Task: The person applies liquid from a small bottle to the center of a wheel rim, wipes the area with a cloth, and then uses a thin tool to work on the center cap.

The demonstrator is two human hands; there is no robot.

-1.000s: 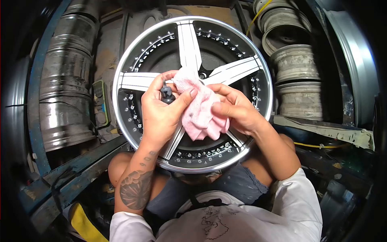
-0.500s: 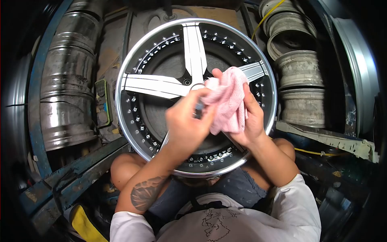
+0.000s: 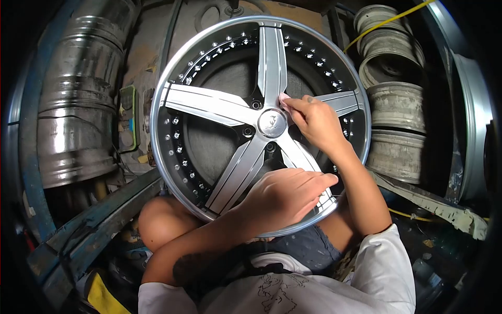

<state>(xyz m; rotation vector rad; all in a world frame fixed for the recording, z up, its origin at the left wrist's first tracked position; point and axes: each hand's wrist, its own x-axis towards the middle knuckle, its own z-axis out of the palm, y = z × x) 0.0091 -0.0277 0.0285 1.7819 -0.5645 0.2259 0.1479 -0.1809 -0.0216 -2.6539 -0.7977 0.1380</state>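
Note:
A large five-spoke alloy wheel rim lies face up before me, over my knees, with silver spokes, a dark inner barrel and small bolts round its edge. Its round center cap bears an emblem. My right hand pinches a pink cloth against the base of the top spoke, just above the cap; most of the cloth is hidden by the fingers. Over the lower right spoke hovers my left hand, back up and fingers curled round something I cannot make out.
Stacked metal rims stand at the left and dusty ones at the right. A blue metal frame runs along the left. A yellow hose crosses at upper right. A green-edged case lies beside the rim.
My hands have parted. The right hand has brought the cloth down to the spoke near the center cap, and the left has moved down and right. The view has shifted slightly.

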